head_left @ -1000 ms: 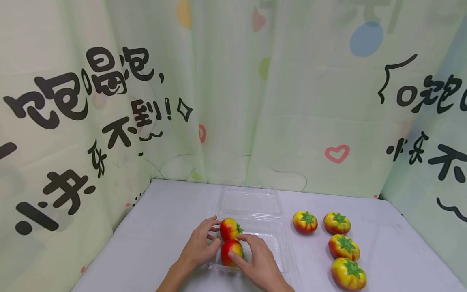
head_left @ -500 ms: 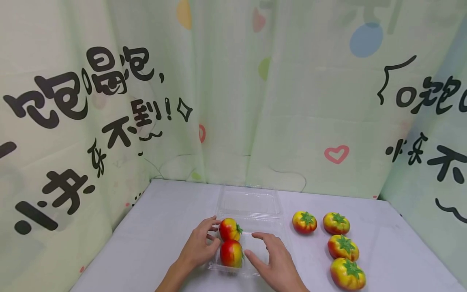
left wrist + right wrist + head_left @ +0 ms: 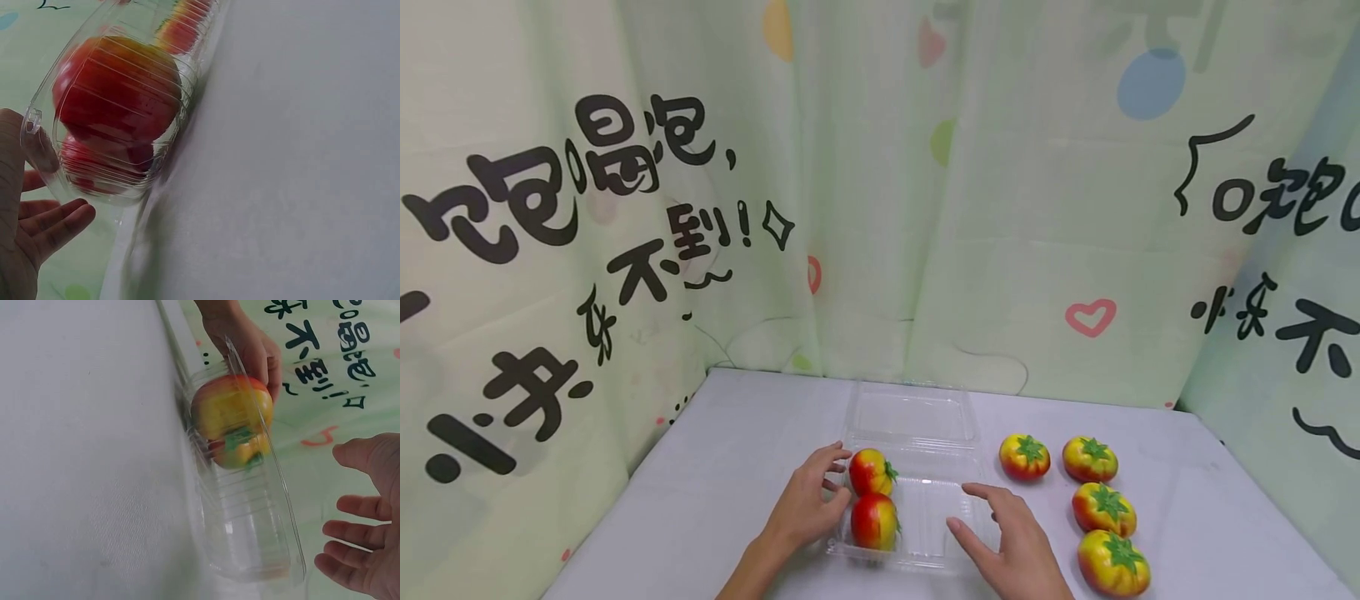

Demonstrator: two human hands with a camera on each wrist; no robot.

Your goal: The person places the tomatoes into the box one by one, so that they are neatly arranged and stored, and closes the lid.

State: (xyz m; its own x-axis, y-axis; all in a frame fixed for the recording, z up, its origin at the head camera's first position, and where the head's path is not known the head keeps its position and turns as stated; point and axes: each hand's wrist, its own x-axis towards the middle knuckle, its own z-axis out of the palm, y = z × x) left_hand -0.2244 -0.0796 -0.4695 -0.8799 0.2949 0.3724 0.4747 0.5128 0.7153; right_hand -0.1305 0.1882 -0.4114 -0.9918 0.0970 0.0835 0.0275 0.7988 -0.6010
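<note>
A clear plastic clamshell box [image 3: 925, 521] lies with its lid [image 3: 913, 414] folded back. Two red-and-yellow tomatoes [image 3: 874, 522] with green tops sit in its left side, one behind the other. My left hand [image 3: 808, 500] is at the box's left edge, thumb right at the rim and fingers loosely extended, as the left wrist view shows beside the clear wall [image 3: 112, 119]. Over the box's right side, my right hand [image 3: 1011, 537] holds nothing, its thumb and fingers spread apart. The right wrist view shows those fingers [image 3: 356, 534] beside the bare end of the box.
Several more tomatoes stand on the white table [image 3: 737, 450] to the right of the box: one [image 3: 1025, 457] nearest it, others in a column, with the front one [image 3: 1114, 563] close to the table's near side. A printed curtain [image 3: 880, 208] surrounds the table.
My right hand has let go of the front tomato in the box and moved right, its fingers opening. The left hand stays at the box's left edge.
</note>
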